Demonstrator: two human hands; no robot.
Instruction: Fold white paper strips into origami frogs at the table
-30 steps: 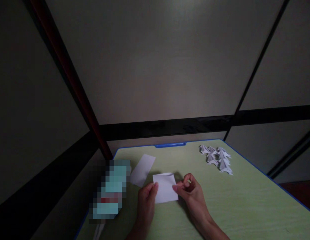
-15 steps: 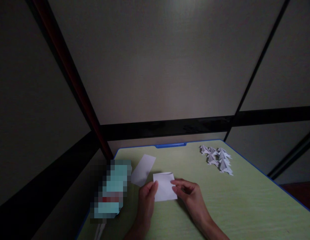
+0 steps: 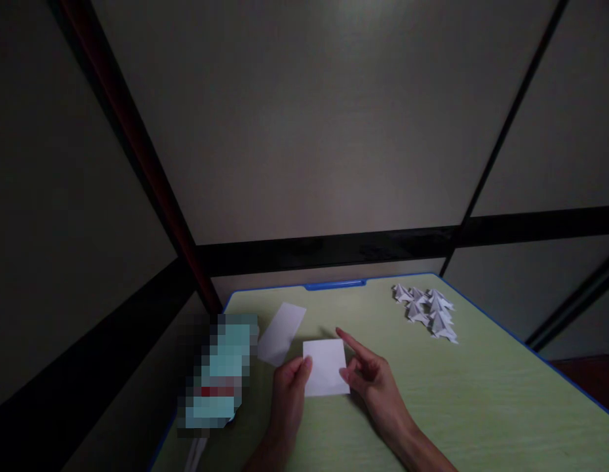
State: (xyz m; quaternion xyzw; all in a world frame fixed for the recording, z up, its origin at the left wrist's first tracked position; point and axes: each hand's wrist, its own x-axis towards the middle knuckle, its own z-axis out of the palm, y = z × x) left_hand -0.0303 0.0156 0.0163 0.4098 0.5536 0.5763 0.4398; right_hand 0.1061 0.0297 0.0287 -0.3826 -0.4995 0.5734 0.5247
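Observation:
A squarish piece of white paper (image 3: 326, 368) is held up above the table between my two hands. My left hand (image 3: 290, 387) pinches its left edge, thumb on the face toward me and the other fingers behind. At the right edge, the thumb of my right hand (image 3: 370, 375) presses on the paper; its index finger points out past the top right corner, and the remaining fingers are curled partly out of sight. Beyond my left hand lies another white sheet (image 3: 283, 333), a longer rectangle, flat on the table.
Several folded white paper figures (image 3: 438, 314) stand grouped at the back right of the light green table (image 3: 481, 400), which has a blue edge. A pixelated pale teal object (image 3: 225, 367) lies at the left, with a white cord (image 3: 196, 452) near it. Wall panels (image 3: 314, 131) rise behind.
My right index finger has lifted off the paper's right edge and stretched forward. The paper's top edge, slightly parted before, now looks flat and straight. The left hand keeps its grip.

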